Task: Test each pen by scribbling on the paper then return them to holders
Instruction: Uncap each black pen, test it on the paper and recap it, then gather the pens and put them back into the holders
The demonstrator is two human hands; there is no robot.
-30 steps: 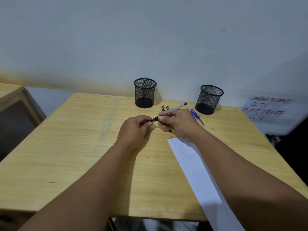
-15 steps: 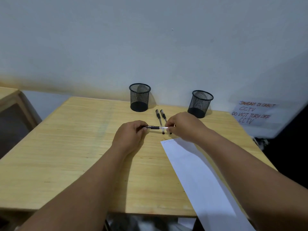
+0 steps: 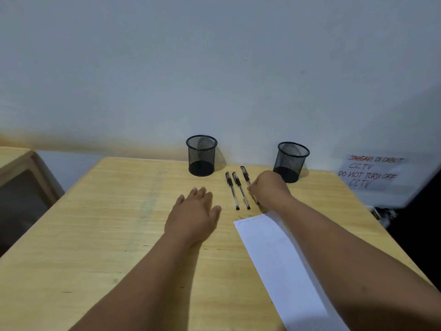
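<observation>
The left hand (image 3: 194,212) lies flat on the wooden table (image 3: 100,235), fingers straight and loosely spread, holding nothing. At its two o'clock the right hand (image 3: 268,189) has its fingers curled down onto the third black pen (image 3: 245,175), pinching it beside two more black pens (image 3: 236,191). The paper (image 3: 274,259) sits at five o'clock from them, with mesh holders at eleven (image 3: 201,155) and one (image 3: 291,161).

Three black pens are counted on the desk: the first pen (image 3: 231,190), the second pen (image 3: 241,189) and the third pen (image 3: 245,175), near the far edge. Two mesh holders are seen there: the left holder (image 3: 201,155) and the right holder (image 3: 291,161). One sheet of paper (image 3: 284,266) is laid by the right edge. Two hands are seen: the left hand (image 3: 193,212) and the right hand (image 3: 269,188).
</observation>
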